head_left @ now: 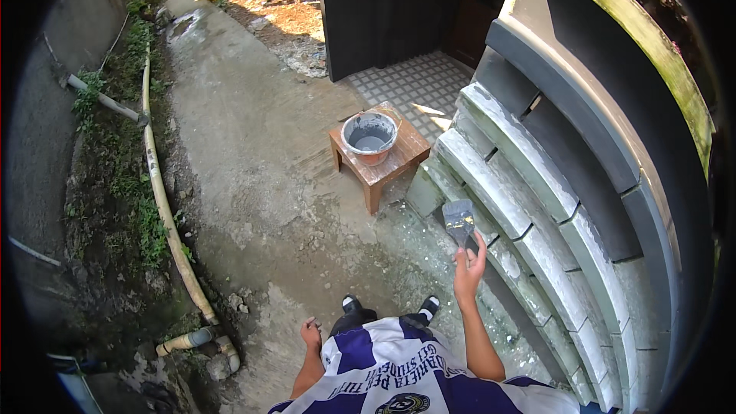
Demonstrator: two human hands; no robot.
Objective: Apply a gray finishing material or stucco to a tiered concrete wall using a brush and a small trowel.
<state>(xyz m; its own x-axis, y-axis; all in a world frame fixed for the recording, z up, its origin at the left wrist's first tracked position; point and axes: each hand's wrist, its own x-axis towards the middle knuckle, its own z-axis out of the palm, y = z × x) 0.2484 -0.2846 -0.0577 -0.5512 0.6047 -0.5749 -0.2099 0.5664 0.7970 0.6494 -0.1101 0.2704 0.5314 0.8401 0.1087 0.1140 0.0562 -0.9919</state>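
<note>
In my right hand (pixel 469 268) is a wide, grey-coated paintbrush (pixel 458 215), held upright by its handle in front of the curved stepped wall (pixel 548 230), whose ledges are pale grey, mottled green and dark grey. My left hand (pixel 310 333) hangs low at my side, fingers curled; whether they hold anything is too small to tell. Ahead of me, a bucket (pixel 370 152) with grey paint inside and a smeared rim stands on a low square wooden table (pixel 406 157), left of the ledges.
A concrete path (pixel 230 146) runs ahead, bordered on the left by pipes (pixel 157 184), weeds and a wall (pixel 69 146). A dark doorway (pixel 391 8) with a tiled floor (pixel 406 80) lies beyond the table. Dry leaves and rubble (pixel 261 8) cover ground at the back.
</note>
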